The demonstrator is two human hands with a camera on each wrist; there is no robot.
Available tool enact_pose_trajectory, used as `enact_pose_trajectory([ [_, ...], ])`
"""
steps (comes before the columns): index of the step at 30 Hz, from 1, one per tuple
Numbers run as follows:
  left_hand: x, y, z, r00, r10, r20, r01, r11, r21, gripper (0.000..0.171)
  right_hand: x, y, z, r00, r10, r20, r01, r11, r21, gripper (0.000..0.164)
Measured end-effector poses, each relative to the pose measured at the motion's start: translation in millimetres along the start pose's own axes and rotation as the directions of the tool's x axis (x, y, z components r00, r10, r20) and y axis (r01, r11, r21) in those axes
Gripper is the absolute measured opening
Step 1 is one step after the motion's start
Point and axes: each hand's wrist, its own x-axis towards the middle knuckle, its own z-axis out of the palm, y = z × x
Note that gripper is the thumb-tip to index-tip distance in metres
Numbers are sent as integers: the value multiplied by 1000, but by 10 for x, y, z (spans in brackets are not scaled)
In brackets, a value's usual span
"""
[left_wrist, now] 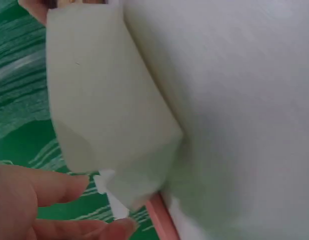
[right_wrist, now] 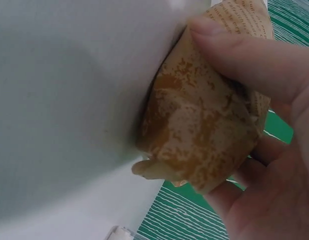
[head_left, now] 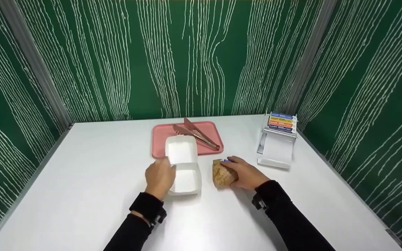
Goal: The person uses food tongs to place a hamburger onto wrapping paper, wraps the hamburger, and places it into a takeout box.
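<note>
My right hand [head_left: 248, 174] grips a wrapped burger [head_left: 222, 174] on the white table, just right of the box. Printed brown paper hides its inside, and a bit of blue shows by the fingertips. In the right wrist view, the thumb [right_wrist: 244, 57] lies across the paper and the other fingers curl behind it. A white clamshell box [head_left: 187, 179] stands open, both halves facing up. My left hand [head_left: 160, 176] is at the box's left side, near the fold. In the left wrist view, its fingertips [left_wrist: 77, 186] are spread apart beside the box's corner.
Behind the box lies a pink tray [head_left: 159, 130] with metal tongs [head_left: 201, 135] on it; the raised lid overlaps its front edge. A label dispenser [head_left: 277, 143] with several coloured rolls stands at the back right. Green, white-streaked walls [head_left: 222, 87] enclose the table.
</note>
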Motion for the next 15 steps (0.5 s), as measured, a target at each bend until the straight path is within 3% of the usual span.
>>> enact_pose_trajectory([
  [2, -9, 155, 12, 998, 61, -22, -61, 998, -24, 32, -3, -10, -26, 999, 46, 18, -46, 998, 34, 95],
  [3, -14, 246, 21, 997, 75, -2, -75, 995, -62, 38, -3, -21, -44, 997, 73, 22, -74, 996, 51, 101],
  [6, -17, 524, 77, 988, 98, 122, -66, 968, -243, 53, 13, -85, -144, 985, 175, 1, -174, 978, 112, 106],
  [9, -57, 793, 184, 964, 94, 249, 19, 908, -419, 60, 26, -170, -223, 958, 273, -85, -258, 954, 155, 87],
  [12, -125, 1044, 335, 947, 108, 301, 65, 858, -510, 63, 10, -240, -252, 922, 352, -161, -331, 933, 145, 66],
  [13, -140, 1122, 391, 946, 113, 303, 65, 852, -520, 64, -3, -261, -254, 912, 372, -174, -351, 926, 138, 62],
  [15, -148, 1241, 504, 947, 190, 261, -36, 866, -498, 52, -21, -281, -237, 900, 393, -186, -376, 919, 120, 54],
])
